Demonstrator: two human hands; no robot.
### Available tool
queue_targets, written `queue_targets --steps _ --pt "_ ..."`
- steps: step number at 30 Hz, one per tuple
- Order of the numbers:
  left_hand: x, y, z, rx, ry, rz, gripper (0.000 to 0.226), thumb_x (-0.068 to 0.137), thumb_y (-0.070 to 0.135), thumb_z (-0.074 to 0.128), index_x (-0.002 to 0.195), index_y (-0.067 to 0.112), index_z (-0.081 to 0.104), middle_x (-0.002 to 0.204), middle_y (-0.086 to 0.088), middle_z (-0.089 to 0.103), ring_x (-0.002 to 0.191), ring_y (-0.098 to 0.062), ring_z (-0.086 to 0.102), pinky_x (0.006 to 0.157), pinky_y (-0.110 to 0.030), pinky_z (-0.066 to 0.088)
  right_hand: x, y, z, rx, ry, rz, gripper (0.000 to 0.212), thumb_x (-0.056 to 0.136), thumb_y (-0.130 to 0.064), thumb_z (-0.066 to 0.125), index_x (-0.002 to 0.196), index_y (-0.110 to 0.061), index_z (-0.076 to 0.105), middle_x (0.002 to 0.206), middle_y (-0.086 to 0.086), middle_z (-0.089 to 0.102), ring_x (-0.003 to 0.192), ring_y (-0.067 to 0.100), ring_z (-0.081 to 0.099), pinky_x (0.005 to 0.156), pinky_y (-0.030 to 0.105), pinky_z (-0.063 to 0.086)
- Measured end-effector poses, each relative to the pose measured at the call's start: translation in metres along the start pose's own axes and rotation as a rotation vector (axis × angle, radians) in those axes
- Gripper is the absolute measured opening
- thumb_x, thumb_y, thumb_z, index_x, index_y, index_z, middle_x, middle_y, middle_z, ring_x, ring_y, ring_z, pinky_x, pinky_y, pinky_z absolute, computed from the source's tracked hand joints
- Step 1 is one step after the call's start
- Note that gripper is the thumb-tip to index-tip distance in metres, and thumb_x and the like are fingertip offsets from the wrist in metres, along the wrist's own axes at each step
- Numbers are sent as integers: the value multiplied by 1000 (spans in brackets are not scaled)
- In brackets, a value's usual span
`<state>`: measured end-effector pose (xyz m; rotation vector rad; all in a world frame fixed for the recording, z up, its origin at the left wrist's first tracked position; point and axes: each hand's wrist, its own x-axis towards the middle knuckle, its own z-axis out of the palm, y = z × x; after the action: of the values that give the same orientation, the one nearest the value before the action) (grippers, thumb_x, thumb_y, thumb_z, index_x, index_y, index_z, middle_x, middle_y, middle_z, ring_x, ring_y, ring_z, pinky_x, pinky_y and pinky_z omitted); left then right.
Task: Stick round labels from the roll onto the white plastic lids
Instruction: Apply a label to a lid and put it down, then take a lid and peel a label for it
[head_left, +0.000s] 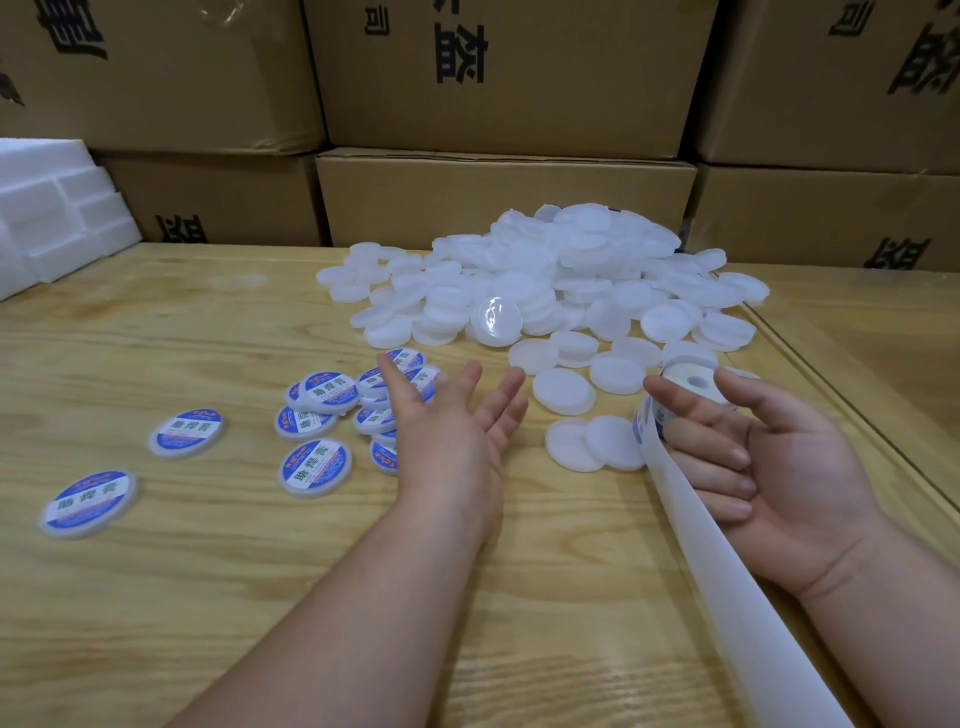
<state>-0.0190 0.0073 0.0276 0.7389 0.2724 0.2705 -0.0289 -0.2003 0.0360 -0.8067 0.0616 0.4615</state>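
A big heap of plain white plastic lids (561, 275) lies at the middle back of the wooden table (156, 597). Several lids with blue and white round labels (315, 466) are scattered at the left. My left hand (447, 431) hovers over the labelled lids, fingers spread, holding nothing. My right hand (779, 467) grips the label roll (691, 384) between thumb and fingers. The roll's white backing strip (727, 582) trails down toward the lower right. A label shows on the strip near the roll.
Stacked brown cardboard boxes (498, 73) wall off the back of the table. White foam blocks (57, 208) sit at the back left. A raised wooden edge (852, 395) runs along the table's right side.
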Motion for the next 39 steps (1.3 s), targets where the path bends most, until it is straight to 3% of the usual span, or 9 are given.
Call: queue_targets --steps 3,9,11,14,17,20,23,31,39 --pt "-1 -3 0 118 -96 41 74 108 13 40 150 62 5 130 -11 64 90 -29 77 66 -32 61 0 0 0 4 -7 -1 39 86 -40 58 106 -10 73 53 -7 25 44 7 11 31 20 16" --pt "-18 -23 -1 773 -378 409 41 99 11 50 107 49 64 94 14 76 84 -4 67 75 -18 53 2 3 0 -62 45 -101 29 82 -34 62 98 -13 74 54 -7 23 43 7 11 31 18 15" --pt "-19 -26 -3 1014 -489 488 31 96 15 55 105 41 68 106 26 70 101 4 61 88 -12 45 4 6 0 -152 116 -191 21 78 -30 66 90 -15 75 54 -6 22 40 6 15 30 16 17" --pt "-17 -30 -9 1499 -743 484 48 95 32 59 140 48 49 149 27 41 145 -1 23 119 -21 19 8 11 -3 -292 242 -338 13 84 -24 63 79 -19 73 53 -6 23 38 7 19 32 15 19" --pt "-16 -33 -11 1721 -816 427 58 96 49 54 150 50 32 164 21 20 150 -2 4 124 -30 7 10 15 -5 -449 384 -489 13 79 -25 64 67 -23 69 50 -6 28 40 10 21 37 17 20" --pt "-17 -34 -11 1646 -728 503 38 92 48 60 130 45 56 147 20 40 139 -8 22 117 -26 21 9 20 -5 -708 508 -594 19 79 -33 65 63 -23 66 47 -13 41 41 7 32 43 22 30" --pt "-17 -34 -12 1565 -646 488 28 85 49 68 111 43 59 124 21 46 126 -6 30 105 -21 28 10 25 -6 -913 538 -689 29 90 -36 70 65 -23 64 53 -12 49 49 7 40 45 15 38" --pt "-17 -31 -10 1507 -669 502 49 84 37 67 129 46 51 130 24 47 130 -5 33 106 -18 30 11 26 -6 -1065 512 -633 41 90 -41 70 67 -9 59 43 -17 38 40 4 35 40 10 29" --pt "-17 -26 -9 1196 -514 570 48 87 1 55 112 41 57 91 14 48 89 4 50 74 -5 37 9 27 -7 -1029 461 -590 46 90 -51 67 73 -8 62 57 0 48 52 16 42 51 29 38"
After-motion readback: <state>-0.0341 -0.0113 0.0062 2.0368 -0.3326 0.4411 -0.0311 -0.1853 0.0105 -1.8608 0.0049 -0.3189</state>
